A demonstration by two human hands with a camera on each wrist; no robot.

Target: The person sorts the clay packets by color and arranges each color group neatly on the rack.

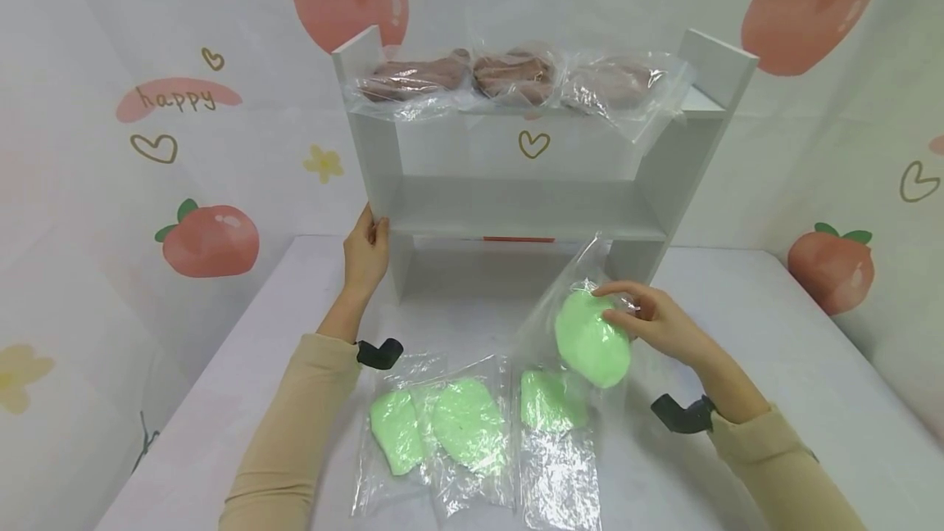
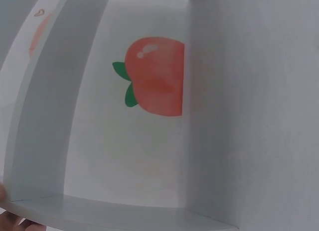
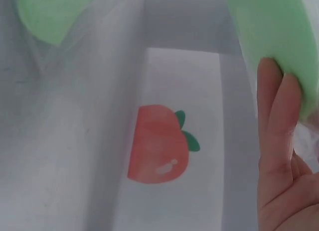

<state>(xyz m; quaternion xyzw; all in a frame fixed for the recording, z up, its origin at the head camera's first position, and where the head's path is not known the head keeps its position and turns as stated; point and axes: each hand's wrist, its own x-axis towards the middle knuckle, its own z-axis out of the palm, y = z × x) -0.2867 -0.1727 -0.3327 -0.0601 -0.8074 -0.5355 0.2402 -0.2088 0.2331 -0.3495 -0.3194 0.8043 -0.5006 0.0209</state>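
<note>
My right hand pinches a clear plastic bag with a flat, rounded light-green piece inside, raised in front of the shelf's lower right part. In the right wrist view, fingers lie against the green piece. With my left hand I hold the left side panel of a white two-tier shelf; only some fingertips show at the corner of the left wrist view. Three more bagged green pieces lie flat on the table: a left one, a middle one and a right one.
Along the shelf's top board lie three bagged brown items, at left, centre and right; their kind is unclear. The bags overhang its front edge. The white table meets a fruit-printed cloth behind.
</note>
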